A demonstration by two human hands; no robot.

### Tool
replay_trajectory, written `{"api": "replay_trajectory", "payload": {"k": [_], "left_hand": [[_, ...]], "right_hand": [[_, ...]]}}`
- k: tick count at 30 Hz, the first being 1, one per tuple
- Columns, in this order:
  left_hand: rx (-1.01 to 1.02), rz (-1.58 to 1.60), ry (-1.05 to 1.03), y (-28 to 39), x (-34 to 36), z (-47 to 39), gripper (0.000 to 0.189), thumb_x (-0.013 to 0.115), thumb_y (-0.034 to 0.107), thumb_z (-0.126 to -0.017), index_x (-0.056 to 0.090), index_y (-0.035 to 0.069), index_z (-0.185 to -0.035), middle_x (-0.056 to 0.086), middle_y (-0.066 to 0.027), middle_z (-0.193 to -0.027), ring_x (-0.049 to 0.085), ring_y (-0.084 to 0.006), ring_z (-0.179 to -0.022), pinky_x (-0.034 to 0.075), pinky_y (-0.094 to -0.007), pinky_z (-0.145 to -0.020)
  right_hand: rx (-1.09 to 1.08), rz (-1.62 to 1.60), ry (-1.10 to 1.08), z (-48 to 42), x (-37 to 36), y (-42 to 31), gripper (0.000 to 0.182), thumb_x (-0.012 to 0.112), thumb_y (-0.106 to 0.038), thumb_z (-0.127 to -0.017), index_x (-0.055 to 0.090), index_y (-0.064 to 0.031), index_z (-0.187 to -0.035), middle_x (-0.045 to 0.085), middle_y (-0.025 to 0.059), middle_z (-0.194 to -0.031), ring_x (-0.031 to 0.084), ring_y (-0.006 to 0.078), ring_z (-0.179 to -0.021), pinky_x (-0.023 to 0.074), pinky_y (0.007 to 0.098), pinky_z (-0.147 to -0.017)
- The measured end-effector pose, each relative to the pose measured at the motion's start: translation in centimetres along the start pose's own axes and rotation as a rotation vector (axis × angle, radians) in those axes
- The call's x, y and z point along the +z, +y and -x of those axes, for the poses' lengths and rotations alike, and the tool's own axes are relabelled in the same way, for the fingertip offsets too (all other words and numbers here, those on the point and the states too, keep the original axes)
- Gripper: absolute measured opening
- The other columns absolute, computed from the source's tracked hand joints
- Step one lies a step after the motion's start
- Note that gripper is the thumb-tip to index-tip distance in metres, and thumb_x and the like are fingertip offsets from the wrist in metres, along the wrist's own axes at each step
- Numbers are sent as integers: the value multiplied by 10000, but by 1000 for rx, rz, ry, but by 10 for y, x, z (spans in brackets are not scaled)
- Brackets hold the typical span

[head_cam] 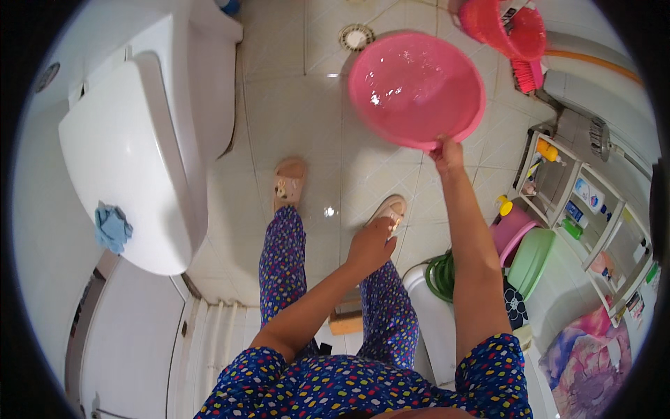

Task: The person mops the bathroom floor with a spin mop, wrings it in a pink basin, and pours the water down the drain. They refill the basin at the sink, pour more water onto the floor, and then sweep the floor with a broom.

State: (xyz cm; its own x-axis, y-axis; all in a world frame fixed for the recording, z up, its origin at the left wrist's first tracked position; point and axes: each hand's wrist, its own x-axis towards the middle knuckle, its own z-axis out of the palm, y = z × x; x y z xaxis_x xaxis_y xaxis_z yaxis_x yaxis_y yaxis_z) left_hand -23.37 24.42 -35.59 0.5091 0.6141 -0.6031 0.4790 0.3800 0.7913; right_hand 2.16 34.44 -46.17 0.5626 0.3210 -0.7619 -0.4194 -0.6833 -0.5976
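My right hand (447, 154) grips the near rim of a round pink plastic basin (419, 94). Bright glints show on the basin's inside, which looks wet. Whether the basin rests fully on the floor or is raised at the rim, I cannot tell. My left hand (372, 242) hangs above my right slipper (392, 209), with fingers somewhat apart and nothing seen in it. Just beyond the basin's far left side, a round floor drain (357, 37) lies in the tiles.
At left stands a white toilet (131, 152) with its lid down and a blue cloth (113, 228) on it. A red bucket (502, 29) and brush (526, 76) are at far right. Along the right are a bottle rack (578, 173), a green basin (533, 256) and a coiled green hose (440, 276).
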Motion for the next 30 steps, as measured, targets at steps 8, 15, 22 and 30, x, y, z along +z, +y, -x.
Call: {"api": "replay_trajectory", "payload": {"k": [8, 15, 22, 30], "left_hand": [[-52, 45, -41, 11, 1, 13, 291, 593, 140, -769, 498, 57, -1031, 597, -108, -857, 598, -268, -771, 474, -372, -674], [-11, 7, -52, 20, -5, -14, 285, 583, 137, -778, 487, 53, -1033, 586, -97, -869, 598, -256, -779, 475, -363, -674], [2, 33, -27, 16, -11, -11, 286, 577, 137, -780, 477, 59, -1036, 584, -99, -884, 598, -260, -791, 477, -369, -677], [6, 75, 17, 10, -13, -6, 277, 581, 145, -780, 478, 74, -1027, 582, -92, -871, 598, -258, -799, 477, -379, -676]], "right_hand": [[57, -80, -24, 30, 8, -1, 302, 557, -56, -731, 488, -39, -1025, 583, 75, -778, 606, 203, -655, 529, 339, -513], [32, -8, 35, 5, 7, -26, 254, 555, -65, -736, 507, 21, -970, 598, 118, -808, 618, 232, -674, 559, 382, -570], [-10, 71, 7, 14, 16, -45, 220, 565, -79, -738, 537, 30, -927, 608, 122, -791, 620, 233, -674, 558, 373, -579], [16, 187, -8, 14, 22, -57, 260, 579, -91, -722, 533, 19, -953, 606, 129, -829, 619, 232, -713, 555, 374, -606]]}}
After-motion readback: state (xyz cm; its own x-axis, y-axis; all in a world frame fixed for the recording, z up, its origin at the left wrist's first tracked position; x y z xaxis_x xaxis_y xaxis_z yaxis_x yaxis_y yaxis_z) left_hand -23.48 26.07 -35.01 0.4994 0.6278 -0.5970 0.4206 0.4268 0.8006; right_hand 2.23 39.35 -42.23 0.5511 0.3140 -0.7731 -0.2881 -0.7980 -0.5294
